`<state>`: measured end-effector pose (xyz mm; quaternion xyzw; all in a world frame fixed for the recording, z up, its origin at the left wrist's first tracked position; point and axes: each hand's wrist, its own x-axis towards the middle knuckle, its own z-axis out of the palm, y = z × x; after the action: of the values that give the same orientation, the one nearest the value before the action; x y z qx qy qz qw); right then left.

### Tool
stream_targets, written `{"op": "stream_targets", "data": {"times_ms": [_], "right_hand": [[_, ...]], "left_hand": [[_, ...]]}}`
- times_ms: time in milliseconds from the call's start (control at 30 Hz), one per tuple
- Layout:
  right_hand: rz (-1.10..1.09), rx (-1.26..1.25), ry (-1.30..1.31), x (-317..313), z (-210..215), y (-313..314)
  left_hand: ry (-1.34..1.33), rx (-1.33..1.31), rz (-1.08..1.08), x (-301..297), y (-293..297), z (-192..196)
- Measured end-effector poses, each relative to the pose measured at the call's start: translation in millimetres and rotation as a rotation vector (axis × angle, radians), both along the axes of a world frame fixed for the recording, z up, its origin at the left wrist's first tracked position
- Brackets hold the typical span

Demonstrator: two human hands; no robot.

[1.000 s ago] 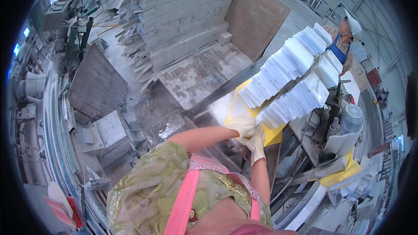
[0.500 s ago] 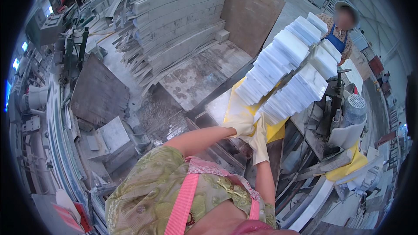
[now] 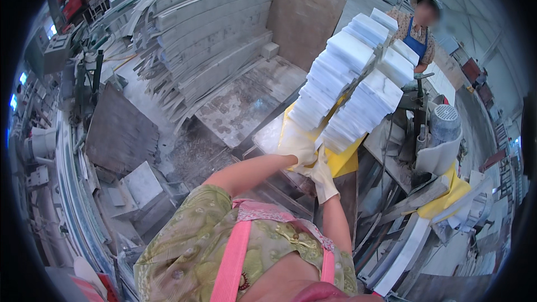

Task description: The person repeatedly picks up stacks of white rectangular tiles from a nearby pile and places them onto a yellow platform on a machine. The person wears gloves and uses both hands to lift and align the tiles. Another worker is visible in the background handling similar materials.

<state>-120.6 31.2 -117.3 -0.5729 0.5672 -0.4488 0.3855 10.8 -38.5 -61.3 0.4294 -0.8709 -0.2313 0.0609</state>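
Two rows of thin white marble tiles (image 3: 327, 89) stand packed side by side on a yellow sheet (image 3: 342, 162). At the near end of the rows, both my hands in cream gloves come together. My left hand (image 3: 299, 148) bends over the yellow sheet, its fingers curled and partly hidden. Just right of it and slightly lower, my right hand (image 3: 321, 179) points away from me with its fingers pressed together, touching or almost touching the left. Whatever lies between the fingers is too small to make out.
Across the tiles stands a person in a blue apron (image 3: 415, 42). A tall stack of stone slabs (image 3: 215, 17) and a brown board (image 3: 305, 17) rise at the back. A grey motor (image 3: 446, 120) stands at right, beside another yellow sheet (image 3: 447, 194). Stone offcuts (image 3: 142, 184) lie at left.
The whole view has shifted, so the tiles and the person appear further left. My hands stay together at the near end of the tiles, with the right one slightly more tilted.
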Motion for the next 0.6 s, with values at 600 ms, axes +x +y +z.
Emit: {"op": "stream_targets", "data": {"times_ms": [600], "right_hand": [[-0.28, -0.07, 0.595, 15, -7, 27]], "left_hand": [[-0.125, 0.007, -0.024, -2, 23, 20]]}}
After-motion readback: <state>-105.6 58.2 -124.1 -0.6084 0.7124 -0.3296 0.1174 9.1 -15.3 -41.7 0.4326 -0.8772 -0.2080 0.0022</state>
